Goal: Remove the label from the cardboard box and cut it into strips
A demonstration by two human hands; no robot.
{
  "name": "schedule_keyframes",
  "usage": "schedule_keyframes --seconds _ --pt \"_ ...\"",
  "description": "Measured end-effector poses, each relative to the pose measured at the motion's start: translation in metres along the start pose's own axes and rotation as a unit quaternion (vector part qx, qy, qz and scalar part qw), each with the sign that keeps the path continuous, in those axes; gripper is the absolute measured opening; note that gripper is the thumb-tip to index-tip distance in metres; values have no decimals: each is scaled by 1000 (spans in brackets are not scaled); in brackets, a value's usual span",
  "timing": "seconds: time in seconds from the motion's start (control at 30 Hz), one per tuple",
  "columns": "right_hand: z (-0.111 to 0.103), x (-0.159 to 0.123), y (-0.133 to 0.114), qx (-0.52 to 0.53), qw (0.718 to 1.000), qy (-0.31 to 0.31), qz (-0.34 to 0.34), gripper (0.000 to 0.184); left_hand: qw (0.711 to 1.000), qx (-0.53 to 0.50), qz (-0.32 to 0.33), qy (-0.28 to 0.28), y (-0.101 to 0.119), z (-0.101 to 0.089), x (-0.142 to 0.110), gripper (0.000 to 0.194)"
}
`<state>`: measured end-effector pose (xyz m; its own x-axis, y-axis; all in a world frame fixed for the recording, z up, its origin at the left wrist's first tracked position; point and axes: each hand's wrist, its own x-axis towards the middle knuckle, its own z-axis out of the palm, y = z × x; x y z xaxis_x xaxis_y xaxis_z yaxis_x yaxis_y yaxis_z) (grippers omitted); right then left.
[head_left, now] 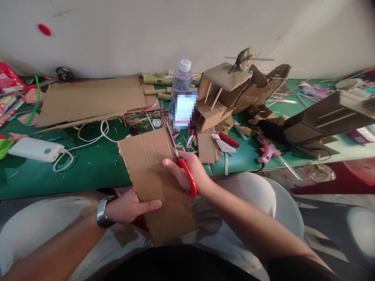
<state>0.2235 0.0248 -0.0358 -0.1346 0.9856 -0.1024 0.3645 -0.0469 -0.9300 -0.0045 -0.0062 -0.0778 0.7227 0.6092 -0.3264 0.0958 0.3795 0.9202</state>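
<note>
My left hand [131, 205] grips a rectangular piece of cardboard [152, 168] from its left side, thumb on top and fingers hidden underneath. The sheet tilts above my lap, its far end over the table edge. My right hand [193, 171] is closed on red-handled scissors [189, 179] at the sheet's right edge. One loop shows outside my hand, and the metal blades point away along that edge. Whether the blades are parted is hard to tell. My right thumb lies over the cardboard.
The green table [102, 171] carries a white power bank [36, 149] with a cable, a large cardboard sheet [96, 97], a clear bottle [182, 78], a propped blurred screen [184, 111] and a cardboard model [225, 84]. A pink glue gun [268, 151] and a red-handled tool [229, 139] lie right, among scraps.
</note>
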Motion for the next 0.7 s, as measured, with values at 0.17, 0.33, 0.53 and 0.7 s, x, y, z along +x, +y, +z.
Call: schedule_keyframes --seconds 0.17,0.33,0.53,0.7 --pt "-4 -1 -3 -2 1000 -13 -13 60 999 18 40 -2 -2 1 1 53" --pt "-9 -6 -5 12 999 -30 -28 51 994 62 40 -86 3 -13 -1 51" --pt "-11 -5 -6 3 998 -18 -56 47 985 109 37 -129 10 -26 -3 55" --pt "-8 -1 -4 2 999 22 -25 59 983 146 30 -109 12 -25 -5 52"
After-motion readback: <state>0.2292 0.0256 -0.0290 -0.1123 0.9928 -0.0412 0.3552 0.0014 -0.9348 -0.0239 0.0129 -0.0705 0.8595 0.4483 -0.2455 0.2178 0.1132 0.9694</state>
